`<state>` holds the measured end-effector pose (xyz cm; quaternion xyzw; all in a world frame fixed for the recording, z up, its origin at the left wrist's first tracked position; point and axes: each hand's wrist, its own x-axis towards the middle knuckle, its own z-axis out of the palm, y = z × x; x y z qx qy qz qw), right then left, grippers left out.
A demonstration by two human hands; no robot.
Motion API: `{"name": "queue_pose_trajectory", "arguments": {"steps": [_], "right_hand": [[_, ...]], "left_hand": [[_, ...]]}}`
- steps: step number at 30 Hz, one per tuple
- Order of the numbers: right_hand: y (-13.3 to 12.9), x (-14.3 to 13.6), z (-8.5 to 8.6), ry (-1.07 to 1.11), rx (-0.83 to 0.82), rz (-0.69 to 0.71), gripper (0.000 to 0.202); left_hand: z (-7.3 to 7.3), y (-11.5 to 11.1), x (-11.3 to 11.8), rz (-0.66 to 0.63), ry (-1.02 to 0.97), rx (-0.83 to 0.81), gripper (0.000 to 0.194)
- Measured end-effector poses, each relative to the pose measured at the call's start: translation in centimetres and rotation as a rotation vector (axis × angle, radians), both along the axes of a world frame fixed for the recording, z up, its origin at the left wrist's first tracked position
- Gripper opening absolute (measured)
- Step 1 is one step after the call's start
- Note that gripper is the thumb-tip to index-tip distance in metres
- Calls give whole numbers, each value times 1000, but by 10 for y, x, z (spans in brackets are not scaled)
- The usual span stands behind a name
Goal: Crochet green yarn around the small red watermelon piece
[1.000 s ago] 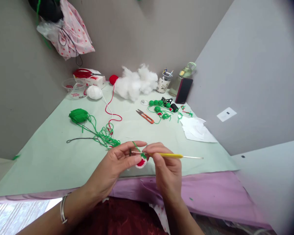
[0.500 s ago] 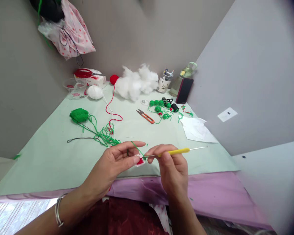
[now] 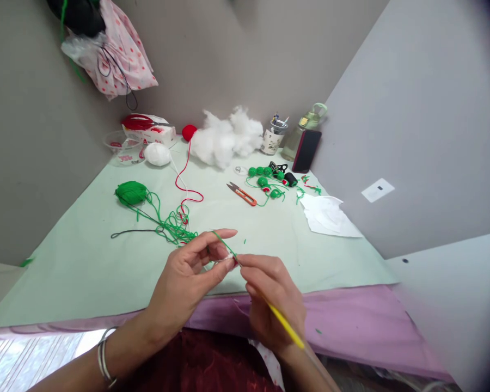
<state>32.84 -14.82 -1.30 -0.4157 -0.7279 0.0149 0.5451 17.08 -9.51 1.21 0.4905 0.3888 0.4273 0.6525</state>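
Observation:
My left hand (image 3: 191,267) pinches a small red and white crochet piece (image 3: 233,262) between thumb and fingers, with green yarn (image 3: 220,238) running over its raised index finger. My right hand (image 3: 273,299) is closed around a yellow-handled crochet hook (image 3: 286,325). The hook's tip meets the piece, partly hidden by fingers; its handle slants down to the right. Left of the hands, loose green yarn (image 3: 173,224) trails from a green ball (image 3: 131,193).
Beyond the hands lie orange snips (image 3: 243,194), green beads (image 3: 263,182) and white paper (image 3: 326,215). White stuffing (image 3: 226,139), a white yarn ball (image 3: 158,154), a red ball (image 3: 189,132), a pen cup (image 3: 272,140) and a phone (image 3: 307,151) are at the back.
My right hand has turned, swinging the hook's handle from pointing right to pointing down and right. The crochet piece has tilted, and my left index finger is slightly higher.

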Motion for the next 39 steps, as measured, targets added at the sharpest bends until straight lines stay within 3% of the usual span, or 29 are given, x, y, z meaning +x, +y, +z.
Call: {"name": "queue_pose_trajectory", "arguments": {"steps": [4,8,13,20,26,33,39], "right_hand": [[2,-3,-10,-49,125,-65,40],[5,0,-11,103,72,-6,33],[5,4,-11,193,-18,68,27],[3,2,-6,287,-56,117,26],[1,9,3,293,-136,236,24],[1,9,0,115,-81,127,32],[2,4,3,-34,23,32,35]], "left_hand": [[-1,0,1,-84,-129,-105,39],[-3,1,-3,-190,-162,-142,41],[-1,2,-2,-281,-57,-172,55],[0,6,-3,-207,1,-114,44],[6,11,-10,-154,132,155,31],[10,6,-14,1,267,410,21],[0,0,-15,12,181,277,23]]}}
